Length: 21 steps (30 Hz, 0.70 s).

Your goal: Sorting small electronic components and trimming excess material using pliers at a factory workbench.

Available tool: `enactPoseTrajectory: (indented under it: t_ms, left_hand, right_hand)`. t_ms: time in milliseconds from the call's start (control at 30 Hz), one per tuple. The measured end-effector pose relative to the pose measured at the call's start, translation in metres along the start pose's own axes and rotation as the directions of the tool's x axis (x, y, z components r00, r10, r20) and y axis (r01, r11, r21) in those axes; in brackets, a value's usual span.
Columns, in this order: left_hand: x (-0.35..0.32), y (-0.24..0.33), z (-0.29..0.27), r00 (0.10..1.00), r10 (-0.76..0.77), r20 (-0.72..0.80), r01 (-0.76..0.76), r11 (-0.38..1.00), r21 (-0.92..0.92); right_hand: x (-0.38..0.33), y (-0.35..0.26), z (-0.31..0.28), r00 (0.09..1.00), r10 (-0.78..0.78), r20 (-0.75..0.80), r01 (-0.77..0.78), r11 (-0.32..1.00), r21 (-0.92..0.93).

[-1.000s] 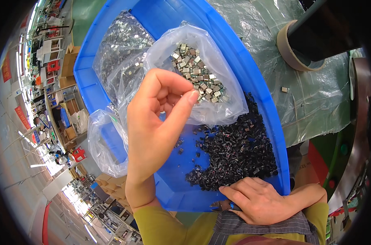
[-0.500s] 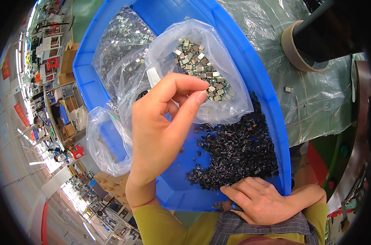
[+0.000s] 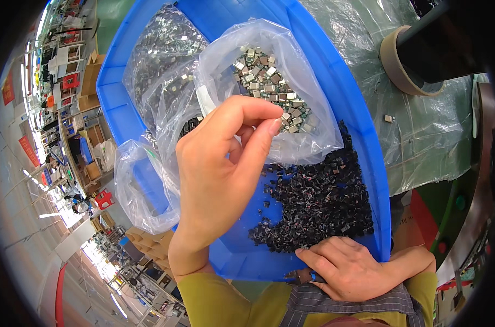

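My left hand [image 3: 217, 163] is raised over the blue tray [image 3: 377, 191], thumb and forefinger pinched together. Whatever lies between those fingertips is too small to make out. Just behind the pinch, an open clear plastic bag [image 3: 220, 49] holds many small, shiny, block-shaped metal parts [image 3: 269, 79]. My right hand [image 3: 348, 270] rests at the tray's near edge, its fingers curled around pliers [image 3: 299, 276] with blue on the handle. The pliers' dark jaws stick out to the left; the rest is hidden under the hand. Small black scraps [image 3: 324, 201] lie heaped beside it in the tray.
A second clear bag of small parts [image 3: 165, 43] fills the tray's far left. Another clear bag [image 3: 136, 188] hangs over the left rim. On the plastic-covered table at right are a tape roll [image 3: 394, 65] around a black object and one loose metal part [image 3: 389, 118].
My left hand has shifted slightly to the right, still pinched. My right hand and the pliers stay nearly where they were.
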<state>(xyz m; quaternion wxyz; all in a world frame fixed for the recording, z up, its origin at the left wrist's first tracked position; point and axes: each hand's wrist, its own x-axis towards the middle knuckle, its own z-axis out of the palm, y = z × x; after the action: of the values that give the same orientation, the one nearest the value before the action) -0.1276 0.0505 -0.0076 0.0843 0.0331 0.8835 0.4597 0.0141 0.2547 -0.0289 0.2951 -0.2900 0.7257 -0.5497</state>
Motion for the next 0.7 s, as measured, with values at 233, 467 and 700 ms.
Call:
enactPoseTrajectory:
  t_ms: [233, 467, 700]
  left_hand:
    - [0.001, 0.000, -0.001, 1.000, -0.001, 0.008, 0.000, 0.999, 0.048]
    - [0.007, -0.005, 0.004, 0.976, 0.212, -0.057, -0.173, 0.901, 0.397]
    - [0.029, -0.025, 0.012, 0.802, 0.596, 0.040, -0.373, 0.446, 0.814]
  right_hand:
    - [0.002, 0.000, -0.001, 1.000, 0.007, 0.016, -0.007, 1.000, -0.009]
    - [0.001, 0.000, 0.000, 1.000, -0.010, -0.003, 0.010, 1.000, -0.008]
    - [0.000, 0.000, -0.001, 0.999, -0.008, -0.032, 0.008, 1.000, -0.001]
